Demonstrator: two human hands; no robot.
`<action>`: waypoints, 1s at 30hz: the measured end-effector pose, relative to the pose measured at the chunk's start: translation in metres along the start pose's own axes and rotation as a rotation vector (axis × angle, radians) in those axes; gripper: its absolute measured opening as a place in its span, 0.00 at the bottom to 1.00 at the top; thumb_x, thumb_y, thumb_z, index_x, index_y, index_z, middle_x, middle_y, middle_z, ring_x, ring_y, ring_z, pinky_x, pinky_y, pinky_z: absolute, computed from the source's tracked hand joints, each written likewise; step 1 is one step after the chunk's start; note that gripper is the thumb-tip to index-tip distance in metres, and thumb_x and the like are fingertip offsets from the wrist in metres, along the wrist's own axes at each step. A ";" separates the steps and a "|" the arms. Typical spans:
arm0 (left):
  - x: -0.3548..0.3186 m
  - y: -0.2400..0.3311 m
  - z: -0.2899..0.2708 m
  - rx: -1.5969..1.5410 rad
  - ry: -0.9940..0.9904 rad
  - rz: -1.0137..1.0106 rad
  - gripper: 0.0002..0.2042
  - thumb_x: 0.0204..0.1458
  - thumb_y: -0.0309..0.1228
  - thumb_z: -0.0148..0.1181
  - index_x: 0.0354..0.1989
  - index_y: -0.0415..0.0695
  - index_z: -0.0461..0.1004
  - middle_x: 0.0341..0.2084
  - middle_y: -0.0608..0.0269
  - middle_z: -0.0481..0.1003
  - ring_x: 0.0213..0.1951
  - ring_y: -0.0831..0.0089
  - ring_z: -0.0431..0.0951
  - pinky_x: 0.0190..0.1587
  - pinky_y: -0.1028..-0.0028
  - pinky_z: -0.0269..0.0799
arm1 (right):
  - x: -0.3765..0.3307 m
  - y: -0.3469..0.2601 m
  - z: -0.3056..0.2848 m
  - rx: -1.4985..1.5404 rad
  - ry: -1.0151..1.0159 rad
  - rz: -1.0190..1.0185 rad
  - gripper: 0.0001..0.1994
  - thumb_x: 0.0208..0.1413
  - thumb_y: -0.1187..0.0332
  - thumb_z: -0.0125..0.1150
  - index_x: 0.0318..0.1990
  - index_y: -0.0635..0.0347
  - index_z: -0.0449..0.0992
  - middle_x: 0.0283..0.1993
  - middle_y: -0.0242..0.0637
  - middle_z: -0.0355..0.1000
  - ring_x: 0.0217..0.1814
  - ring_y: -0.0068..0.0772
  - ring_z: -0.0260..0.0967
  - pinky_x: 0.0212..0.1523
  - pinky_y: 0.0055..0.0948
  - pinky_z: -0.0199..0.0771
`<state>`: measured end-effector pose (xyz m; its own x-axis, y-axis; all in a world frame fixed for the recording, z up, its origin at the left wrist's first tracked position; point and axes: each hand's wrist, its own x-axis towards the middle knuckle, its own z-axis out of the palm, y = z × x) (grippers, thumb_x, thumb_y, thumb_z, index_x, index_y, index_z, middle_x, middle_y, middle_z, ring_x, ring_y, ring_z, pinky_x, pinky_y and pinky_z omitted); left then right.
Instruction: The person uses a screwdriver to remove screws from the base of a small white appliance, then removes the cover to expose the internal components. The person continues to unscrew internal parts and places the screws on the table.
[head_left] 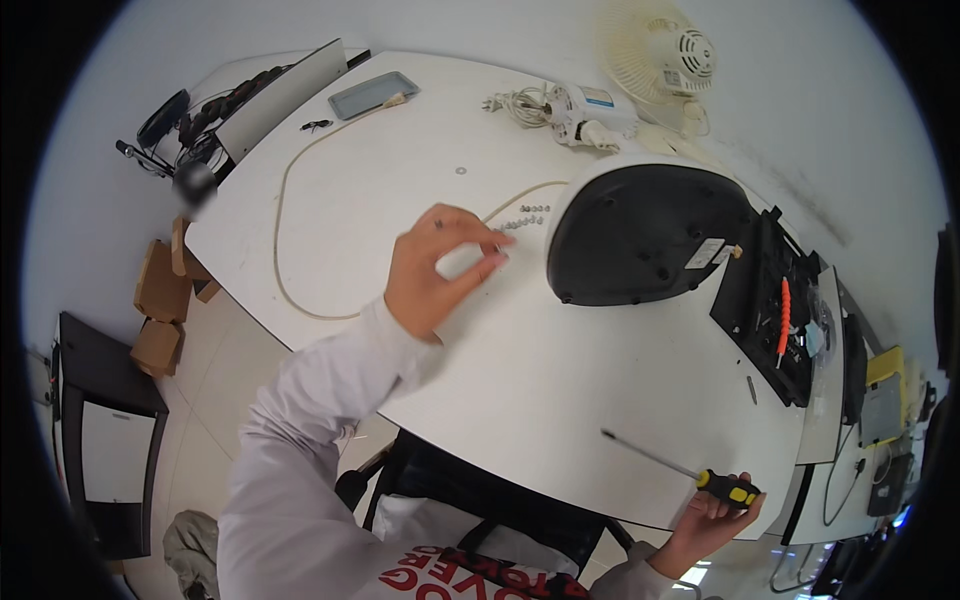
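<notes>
- left hand (432,272) is hanging left of the black-bottomed base (650,235), thumb and index nearly meeting; can't tell if they're pinching anything
- little screws (530,221) are sitting in rows just left of the base
- screwdriver (708,480) is slanting lengthwise on the base's near side, tip aiming left and away from the person
- right hand (705,525) is gripping its handle
</notes>
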<state>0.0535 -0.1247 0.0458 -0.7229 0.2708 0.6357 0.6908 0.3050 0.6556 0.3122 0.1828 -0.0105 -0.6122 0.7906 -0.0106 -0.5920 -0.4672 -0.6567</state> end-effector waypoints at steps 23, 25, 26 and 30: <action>0.027 -0.096 -0.014 0.221 -0.184 -0.203 0.06 0.42 0.28 0.60 0.31 0.47 0.78 0.29 0.63 0.75 0.37 0.63 0.70 0.45 0.69 0.65 | 0.059 -0.054 0.160 -0.637 -0.513 -0.176 0.11 0.59 0.60 0.48 0.40 0.59 0.63 0.29 0.29 0.56 0.16 0.12 0.50 0.13 0.11 0.49; 0.025 -0.096 -0.023 0.283 -0.205 -0.195 0.06 0.41 0.28 0.61 0.30 0.47 0.77 0.31 0.63 0.75 0.38 0.62 0.69 0.46 0.68 0.64 | 0.064 -0.045 0.178 -0.903 -0.574 -0.300 0.11 0.56 0.62 0.51 0.40 0.60 0.67 0.25 0.27 0.58 0.16 0.11 0.50 0.14 0.11 0.48; 0.024 -0.098 -0.025 0.298 -0.237 -0.209 0.06 0.41 0.28 0.61 0.30 0.48 0.77 0.31 0.63 0.74 0.39 0.62 0.69 0.47 0.68 0.64 | 0.069 -0.040 0.182 -1.008 -0.596 -0.330 0.11 0.56 0.63 0.52 0.40 0.60 0.68 0.24 0.26 0.58 0.16 0.11 0.50 0.14 0.12 0.47; 0.021 -0.096 -0.015 0.344 -0.275 -0.164 0.06 0.39 0.29 0.62 0.28 0.48 0.77 0.31 0.64 0.73 0.40 0.62 0.68 0.45 0.68 0.64 | 0.073 -0.014 0.208 -1.240 -0.698 -0.373 0.07 0.52 0.71 0.57 0.38 0.59 0.72 0.27 0.24 0.61 0.18 0.10 0.51 0.18 0.12 0.48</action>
<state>-0.0277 -0.1621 0.0024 -0.8316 0.4115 0.3730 0.5551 0.6361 0.5359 0.1671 0.1646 0.1548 -0.8649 0.2717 0.4221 -0.1705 0.6319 -0.7561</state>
